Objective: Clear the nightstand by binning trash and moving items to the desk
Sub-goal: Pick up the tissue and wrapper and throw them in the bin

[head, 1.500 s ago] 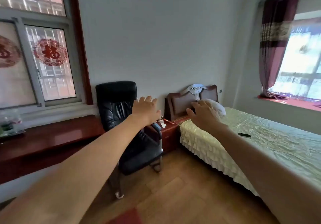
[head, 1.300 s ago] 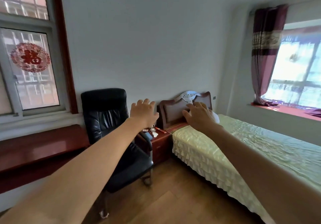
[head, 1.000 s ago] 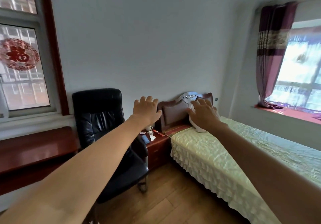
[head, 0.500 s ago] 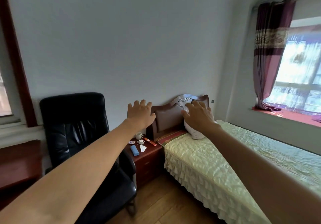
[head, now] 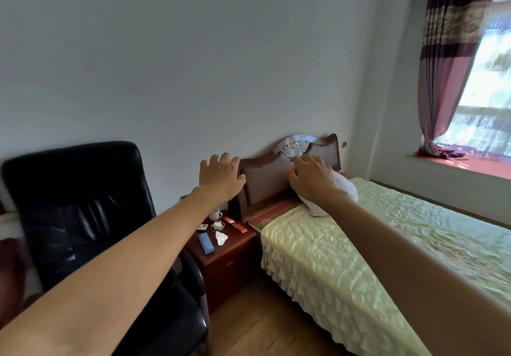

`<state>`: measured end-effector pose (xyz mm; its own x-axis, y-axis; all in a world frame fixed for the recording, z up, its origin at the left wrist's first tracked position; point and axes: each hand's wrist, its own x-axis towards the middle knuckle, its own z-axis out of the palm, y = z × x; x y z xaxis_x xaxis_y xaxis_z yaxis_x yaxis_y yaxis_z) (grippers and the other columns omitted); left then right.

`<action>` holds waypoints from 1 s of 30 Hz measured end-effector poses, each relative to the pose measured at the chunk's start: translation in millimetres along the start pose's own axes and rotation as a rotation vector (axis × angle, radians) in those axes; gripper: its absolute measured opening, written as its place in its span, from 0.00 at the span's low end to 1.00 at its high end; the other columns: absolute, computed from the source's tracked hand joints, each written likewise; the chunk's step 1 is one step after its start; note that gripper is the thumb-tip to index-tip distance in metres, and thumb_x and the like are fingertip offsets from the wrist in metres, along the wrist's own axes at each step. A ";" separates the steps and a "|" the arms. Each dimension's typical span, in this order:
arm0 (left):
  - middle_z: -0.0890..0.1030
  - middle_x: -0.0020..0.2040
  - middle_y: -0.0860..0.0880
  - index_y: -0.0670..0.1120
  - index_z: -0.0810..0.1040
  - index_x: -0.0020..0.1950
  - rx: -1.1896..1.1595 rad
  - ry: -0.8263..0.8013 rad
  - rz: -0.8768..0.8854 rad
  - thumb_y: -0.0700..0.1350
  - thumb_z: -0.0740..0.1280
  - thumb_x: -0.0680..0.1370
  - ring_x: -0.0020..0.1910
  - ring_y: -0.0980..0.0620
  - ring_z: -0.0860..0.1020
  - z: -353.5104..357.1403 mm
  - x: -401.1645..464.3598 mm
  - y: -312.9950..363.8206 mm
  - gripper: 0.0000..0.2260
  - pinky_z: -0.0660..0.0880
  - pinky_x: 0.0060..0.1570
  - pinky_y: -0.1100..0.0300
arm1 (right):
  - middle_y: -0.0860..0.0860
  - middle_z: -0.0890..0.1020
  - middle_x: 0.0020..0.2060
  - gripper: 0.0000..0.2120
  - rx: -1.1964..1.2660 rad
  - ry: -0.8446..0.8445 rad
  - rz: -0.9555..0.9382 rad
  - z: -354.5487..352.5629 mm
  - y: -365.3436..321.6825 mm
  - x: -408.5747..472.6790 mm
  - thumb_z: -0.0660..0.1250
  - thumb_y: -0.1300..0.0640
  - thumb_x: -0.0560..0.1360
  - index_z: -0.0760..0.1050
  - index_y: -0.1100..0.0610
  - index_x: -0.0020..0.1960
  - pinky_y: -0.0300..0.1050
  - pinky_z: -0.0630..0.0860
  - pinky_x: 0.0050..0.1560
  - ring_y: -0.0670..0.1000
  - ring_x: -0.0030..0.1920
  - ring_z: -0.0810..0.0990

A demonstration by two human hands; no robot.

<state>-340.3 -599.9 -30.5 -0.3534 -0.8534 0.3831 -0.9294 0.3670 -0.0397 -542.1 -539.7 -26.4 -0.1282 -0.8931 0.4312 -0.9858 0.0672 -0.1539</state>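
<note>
— Closer now: the window and desk have slid out of view on the left, and the nightstand (head: 225,248) sits larger, with its clutter easy to read.

— And the hands?

— Both reach forward, fingers spread and relaxed, holding nothing. The left hand (head: 221,174) hovers above the nightstand's back edge, and the right hand (head: 311,178) is over the pillow (head: 343,189).

— What goes first?

— Go near to far, I'd say. A blue case (head: 206,243) lies by the front left edge; it looks rigid and flat, so a pinch along its long sides should do. Just beside it is a crumpled tissue (head: 221,237), soft and light, likely trash. Next comes a coiled white charger (head: 218,225) with loose cord, then a thin red packet (head: 235,224) towards the right edge. A glossy white cup (head: 215,214) stands at the back edge, best lifted upright by its handle.

— Any obstacle?

— A padded black chair (head: 83,212) crowds the left side.
</note>
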 end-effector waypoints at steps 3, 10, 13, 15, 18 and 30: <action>0.68 0.70 0.45 0.47 0.66 0.69 0.000 -0.004 -0.017 0.54 0.56 0.79 0.68 0.43 0.65 33.6 43.4 10.5 0.21 0.63 0.65 0.46 | 0.56 0.72 0.67 0.22 -0.003 0.001 -0.017 25.1 21.9 43.1 0.54 0.45 0.79 0.69 0.55 0.68 0.58 0.65 0.64 0.60 0.68 0.66; 0.69 0.69 0.45 0.46 0.67 0.67 0.013 -0.014 -0.081 0.54 0.56 0.79 0.67 0.43 0.66 92.0 158.5 44.1 0.20 0.64 0.63 0.47 | 0.57 0.73 0.66 0.21 0.029 -0.033 -0.060 73.7 92.6 156.8 0.55 0.46 0.79 0.69 0.55 0.68 0.58 0.64 0.65 0.60 0.68 0.66; 0.69 0.69 0.44 0.46 0.67 0.67 0.015 0.005 -0.109 0.53 0.56 0.79 0.68 0.42 0.66 112.1 197.5 50.8 0.20 0.64 0.63 0.46 | 0.57 0.73 0.65 0.20 0.028 -0.019 -0.080 93.4 115.7 201.6 0.55 0.47 0.79 0.70 0.56 0.67 0.57 0.65 0.64 0.60 0.68 0.67; 0.68 0.69 0.44 0.46 0.66 0.69 0.003 -0.019 -0.123 0.53 0.56 0.79 0.68 0.42 0.65 127.7 214.5 54.0 0.21 0.63 0.64 0.46 | 0.57 0.74 0.64 0.20 0.040 -0.050 -0.098 111.6 124.3 222.9 0.55 0.46 0.79 0.70 0.56 0.66 0.57 0.65 0.62 0.60 0.67 0.67; 0.67 0.71 0.45 0.47 0.63 0.72 0.001 -0.059 -0.170 0.53 0.56 0.79 0.70 0.43 0.64 155.1 232.1 51.6 0.23 0.62 0.65 0.46 | 0.56 0.75 0.63 0.20 0.070 -0.108 -0.144 146.8 132.2 245.7 0.55 0.46 0.79 0.71 0.55 0.64 0.57 0.67 0.60 0.60 0.65 0.68; 0.69 0.68 0.46 0.47 0.67 0.69 -0.031 -0.141 -0.274 0.53 0.58 0.77 0.67 0.43 0.67 287.5 313.6 18.5 0.21 0.64 0.63 0.47 | 0.54 0.75 0.64 0.19 0.122 -0.203 -0.215 288.5 162.0 347.7 0.56 0.47 0.79 0.71 0.55 0.66 0.56 0.66 0.61 0.58 0.67 0.67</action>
<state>-499.0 -967.1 -176.4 -0.1033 -0.9643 0.2440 -0.9892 0.1253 0.0763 -715.1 -967.7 -157.9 0.1184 -0.9523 0.2811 -0.9661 -0.1759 -0.1889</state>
